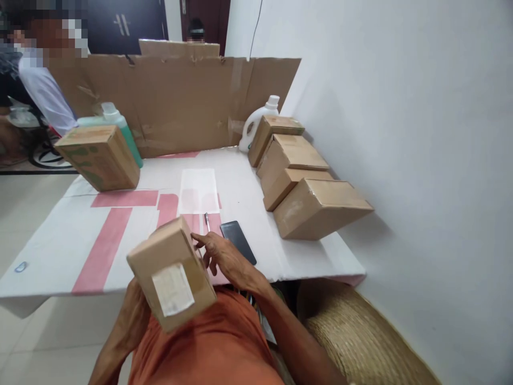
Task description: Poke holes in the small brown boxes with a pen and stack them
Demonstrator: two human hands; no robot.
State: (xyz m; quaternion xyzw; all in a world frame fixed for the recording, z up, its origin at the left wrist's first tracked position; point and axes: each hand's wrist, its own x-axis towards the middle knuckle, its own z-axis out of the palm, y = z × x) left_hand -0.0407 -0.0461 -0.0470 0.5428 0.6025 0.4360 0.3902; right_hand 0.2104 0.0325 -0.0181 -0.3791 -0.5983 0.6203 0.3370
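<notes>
A cardboard box [180,256] with a white paper label [173,290] is tilted in front of my body, above the table's near edge. My left hand [139,299] supports it from the left and below; its fingers are hidden behind the box. At the box's right side is my right hand [218,256], index finger stretched to the upper edge and the other fingers loosely bent and apart. Just beyond that hand lie a black phone [239,242] and a pen [207,222]. A white sheet of paper [198,184] rests farther back.
Several cardboard boxes [320,208] line the table's right side by the wall, with a white jug [256,123] behind. At back left stand another box [100,158] and a green bottle [130,139]. A cardboard panel [184,101] closes the back. Another person's sleeve [46,88] shows left.
</notes>
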